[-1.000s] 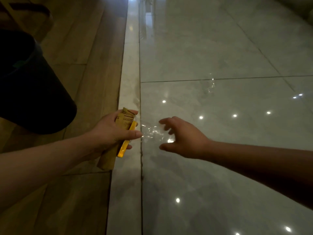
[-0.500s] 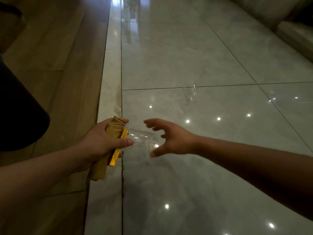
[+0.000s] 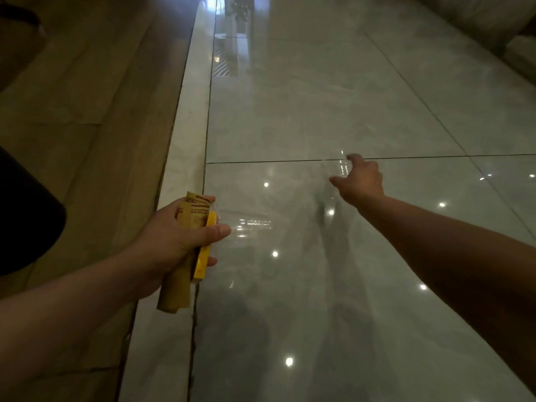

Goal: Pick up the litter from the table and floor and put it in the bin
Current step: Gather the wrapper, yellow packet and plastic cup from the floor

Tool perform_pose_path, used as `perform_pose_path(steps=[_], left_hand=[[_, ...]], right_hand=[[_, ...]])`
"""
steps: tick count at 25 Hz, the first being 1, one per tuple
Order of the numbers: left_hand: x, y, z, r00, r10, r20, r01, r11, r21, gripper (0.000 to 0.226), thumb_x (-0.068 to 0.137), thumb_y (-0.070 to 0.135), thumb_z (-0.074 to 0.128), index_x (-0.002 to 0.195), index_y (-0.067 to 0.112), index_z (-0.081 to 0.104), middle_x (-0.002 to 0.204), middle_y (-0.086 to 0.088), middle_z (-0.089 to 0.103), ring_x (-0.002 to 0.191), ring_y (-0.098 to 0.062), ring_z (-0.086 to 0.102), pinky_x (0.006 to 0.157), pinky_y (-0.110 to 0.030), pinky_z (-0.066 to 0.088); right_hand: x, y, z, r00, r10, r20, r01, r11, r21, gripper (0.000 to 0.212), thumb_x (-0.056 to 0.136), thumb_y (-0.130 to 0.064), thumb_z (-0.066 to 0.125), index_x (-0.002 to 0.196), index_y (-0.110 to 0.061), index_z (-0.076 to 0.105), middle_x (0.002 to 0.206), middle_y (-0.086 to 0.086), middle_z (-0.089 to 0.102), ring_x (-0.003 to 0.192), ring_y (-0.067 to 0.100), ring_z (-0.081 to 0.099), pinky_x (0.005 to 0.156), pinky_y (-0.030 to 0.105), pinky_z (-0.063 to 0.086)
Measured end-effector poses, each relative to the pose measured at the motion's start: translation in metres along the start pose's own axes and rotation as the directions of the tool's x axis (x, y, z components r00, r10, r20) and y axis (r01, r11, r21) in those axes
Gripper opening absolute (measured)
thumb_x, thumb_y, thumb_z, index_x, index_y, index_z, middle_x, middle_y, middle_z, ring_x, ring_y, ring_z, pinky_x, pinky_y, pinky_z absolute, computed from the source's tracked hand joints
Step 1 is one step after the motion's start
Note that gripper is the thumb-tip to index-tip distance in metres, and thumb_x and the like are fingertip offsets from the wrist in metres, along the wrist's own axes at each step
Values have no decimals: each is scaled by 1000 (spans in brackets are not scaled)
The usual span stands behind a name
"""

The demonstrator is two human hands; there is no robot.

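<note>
Litter first: the left hand is closed tight around a bundle of it, a yellow-brown paper wrapper with a bright yellow strip pinched under the thumb, plus what looks like a clear plastic bottle sticking out to the right past the thumb tip. That bottle is the weak spot imo, only its near end seems caught in the grip, so it could slip out and roll off across the glossy floor tiles if the hand shifts. The right hand is stretched out well apart from the left, fingers spread and curled, not holding anything yet, right at another clear piece of litter sitting on the tile seam. Honestly can't tell if the fingers are touching it; it's basically just a few glints. Easy to misjudge the edge and knock it away. The bin is a dark shape cut off at the left edge, rim and opening out of view, so the drop back there might miss. Ceiling-light reflections everywhere make transparent stuff really hard to read.
</note>
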State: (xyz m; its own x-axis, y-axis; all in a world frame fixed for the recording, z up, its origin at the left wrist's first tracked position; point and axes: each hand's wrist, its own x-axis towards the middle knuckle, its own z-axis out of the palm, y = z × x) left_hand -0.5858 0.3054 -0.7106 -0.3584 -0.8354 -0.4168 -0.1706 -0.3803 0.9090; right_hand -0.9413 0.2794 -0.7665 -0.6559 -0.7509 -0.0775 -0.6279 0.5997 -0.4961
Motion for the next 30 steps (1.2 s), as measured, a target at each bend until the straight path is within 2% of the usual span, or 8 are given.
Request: perform_pose_path(steps=[5,8,10,14,17,21,24,30], left_hand=[[0,1,2,998,-27,-49,25,999,-40,77,49,28,84,123,27,63,114,-10,72,97,-32,73,65,-41,60],[-5,-1,0,997,-42,-57,40,998,-44,78,46,30,85,121,27,62,114,-10,72,98,-32,73,66,-42,60],[-10,-2,-2,997,-58,-60,55,998,-44,77,45,31,85,119,26,61,115,-10,71,98,-32,73,67,-43,61],[-14,-3,-2,994,-88,-63,86,996,-38,68,47,30,84,112,25,63,112,-10,73,97,-35,73,75,-50,61],[-10,1,-3,994,-107,-14,105,988,-117,59,61,23,80,117,15,63,118,-13,71,104,-33,71,70,-44,63],[-7,14,-5,986,-139,89,154,969,-194,78,54,26,87,125,8,60,123,-15,69,108,-31,70,70,-42,62],[-6,23,-12,986,-91,137,116,976,-182,102,29,34,98,122,12,63,117,-12,73,102,-28,73,65,-38,63],[-14,29,-38,981,-59,185,82,990,-116,96,21,39,99,109,15,67,112,-12,75,101,-30,73,72,-43,61]], right_hand=[[25,5,22,972,-81,221,135,962,-237,77,82,-50,66,146,-45,22,162,15,-7,140,47,21,110,53,32],[36,20,34,951,-56,305,169,919,-357,72,82,-47,67,144,-33,34,156,25,8,132,51,35,111,48,35],[35,28,34,968,-104,230,169,944,-284,59,82,-37,69,136,-24,48,143,26,30,122,48,45,106,48,41],[6,30,27,973,-230,25,231,972,-45,27,87,-21,63,114,-22,60,129,21,46,105,41,58,91,43,49],[-34,23,15,967,-205,150,137,919,370,24,88,-16,62,104,-33,57,122,13,54,90,31,65,83,48,57],[-94,5,-28,875,-330,354,-40,680,732,38,88,0,61,115,-26,50,124,12,60,104,31,65,87,50,57],[-117,-7,-59,839,-382,388,-127,555,822,44,85,11,55,122,-11,50,118,19,67,102,40,67,86,54,56],[-144,-38,-81,766,-491,415,-13,634,773,50,78,22,57,119,-7,58,119,14,67,106,37,66,90,51,56]])
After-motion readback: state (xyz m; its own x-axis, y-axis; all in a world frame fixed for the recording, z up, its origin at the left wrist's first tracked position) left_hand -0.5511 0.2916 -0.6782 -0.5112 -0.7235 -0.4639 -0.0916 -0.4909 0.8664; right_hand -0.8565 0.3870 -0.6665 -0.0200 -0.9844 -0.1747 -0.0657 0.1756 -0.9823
